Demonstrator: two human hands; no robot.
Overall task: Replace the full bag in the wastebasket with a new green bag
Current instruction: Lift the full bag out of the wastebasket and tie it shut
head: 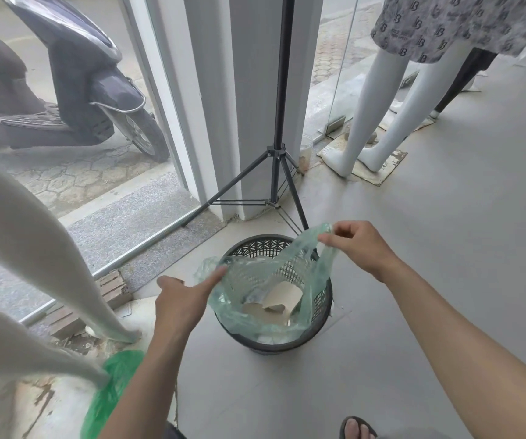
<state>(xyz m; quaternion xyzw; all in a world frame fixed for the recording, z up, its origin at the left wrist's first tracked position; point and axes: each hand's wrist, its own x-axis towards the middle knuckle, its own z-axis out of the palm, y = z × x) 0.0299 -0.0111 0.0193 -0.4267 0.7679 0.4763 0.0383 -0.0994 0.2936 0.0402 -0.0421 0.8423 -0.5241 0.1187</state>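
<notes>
A black lattice wastebasket (322,332) stands on the grey floor below me. Inside it sits a pale green see-through bag (255,318) holding torn cardboard pieces (279,301). My right hand (355,245) pinches the bag's right handle loop and lifts it above the rim. My left hand (181,301) has its fingers on the bag's left edge at the rim. A brighter green bag (109,394) lies crumpled on the floor at the lower left.
A black tripod stand (276,147) rises just behind the basket against a white pillar (249,99). White mannequin legs (379,106) stand at the back right, other mannequin legs (33,248) at the left. A glass wall with a scooter (75,83) outside is to the left. My sandalled foot (356,427) is below.
</notes>
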